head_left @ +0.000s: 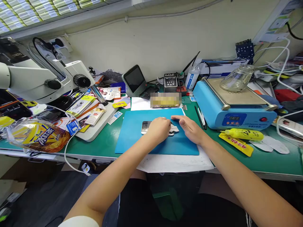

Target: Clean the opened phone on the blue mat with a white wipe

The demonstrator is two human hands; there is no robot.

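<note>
A phone [144, 127] lies on the blue mat [132, 138], with a dark, reflective face and a light rim at its left end. My left hand [159, 129] rests over its middle, fingers curled onto a crumpled white tissue [175, 129] at the phone's right end. Most of the phone is hidden beneath this hand. On the right, my right hand [190, 128] has its fingers stretched out and its thumb apart, beside the tissue and just beyond the phone's end. Nothing shows in its grasp.
A blue heating machine [213, 108] carrying a glass jar [238, 78] stands right. Pens [201, 117] and a yellow tube [246, 134] lie nearby. Left are a microscope [78, 77], a drink bottle [40, 135] and a dangling white cable [67, 157]. A small screen [134, 80] stands behind.
</note>
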